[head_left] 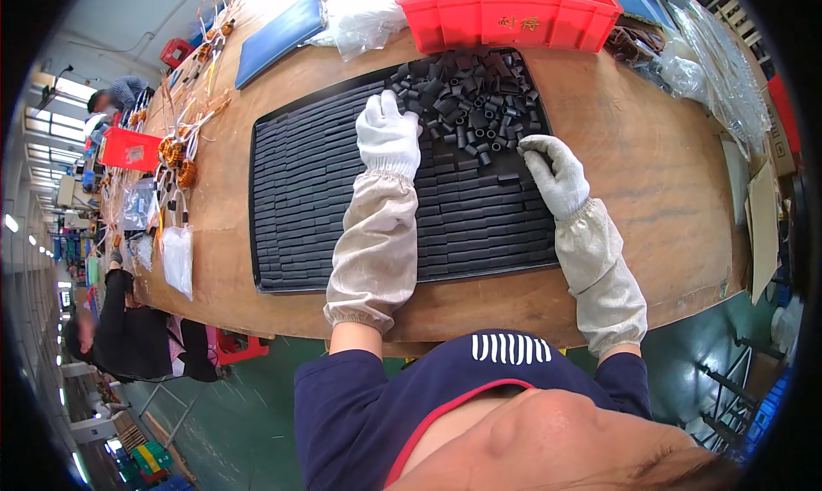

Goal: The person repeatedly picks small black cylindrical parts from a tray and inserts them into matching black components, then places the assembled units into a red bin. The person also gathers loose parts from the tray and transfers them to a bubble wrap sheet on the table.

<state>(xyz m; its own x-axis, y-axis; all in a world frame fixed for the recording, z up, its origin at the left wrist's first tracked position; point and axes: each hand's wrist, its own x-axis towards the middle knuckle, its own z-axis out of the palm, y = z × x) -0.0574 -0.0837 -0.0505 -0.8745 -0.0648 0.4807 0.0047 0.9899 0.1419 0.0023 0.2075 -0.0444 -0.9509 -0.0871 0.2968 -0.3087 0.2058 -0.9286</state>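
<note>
L hand (388, 136), frame ctr, over blk tubes (484, 159); R hand (556, 176), ctr-right, at tray (253, 208) edge; can't tell either grip

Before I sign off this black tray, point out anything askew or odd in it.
The loose black tubes heaped at the far right of the tray look untidy: they lie at mixed angles, while the neat rows run straight. Nothing else there clearly stands out.

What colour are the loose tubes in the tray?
The loose tubes are black, clearest in the head view.
</note>
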